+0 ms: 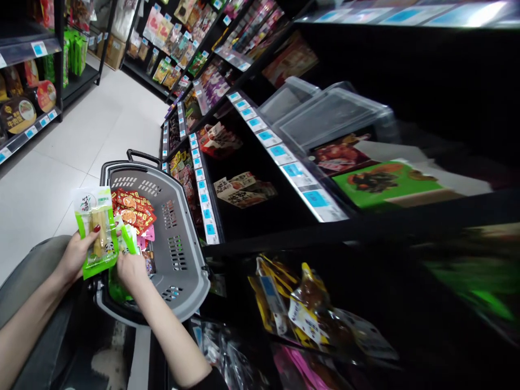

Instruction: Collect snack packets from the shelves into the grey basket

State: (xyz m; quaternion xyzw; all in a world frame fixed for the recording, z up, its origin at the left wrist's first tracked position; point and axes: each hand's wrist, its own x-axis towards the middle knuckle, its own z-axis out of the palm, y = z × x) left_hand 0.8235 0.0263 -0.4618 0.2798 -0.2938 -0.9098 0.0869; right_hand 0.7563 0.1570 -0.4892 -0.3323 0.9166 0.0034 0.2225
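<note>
Head view: a person's two bare hands at a grey shopping basket [187, 298] with slotted walls, beside black store shelves. The left hand [76, 253] holds up a clear packet [94, 208] with white and green printing and pale, stick-shaped pieces inside — it is pinched near its middle, the red-nailed thumb laid across the front, the other fingers hidden behind. The packet is over the basket's left edge, partly outside it. The right hand [133, 271] reaches in over the basket, its fingers curled together against a second green-and-white packet [129, 241]; their tips are hidden, so I cannot tell whether they grip it.

Red packets [134, 208] are heaped in the basket's far left part, with a pink packet [149, 234] just beside them. To the right, blue-and-white price labels [317, 199] line the shelf edges. An upper shelf holds clear plastic containers [333, 111] and a green box [385, 181] picturing dark food — blurred yellow-edged bags [306, 314] lie lower down. Pale floor tiles [73, 141] show at left.
</note>
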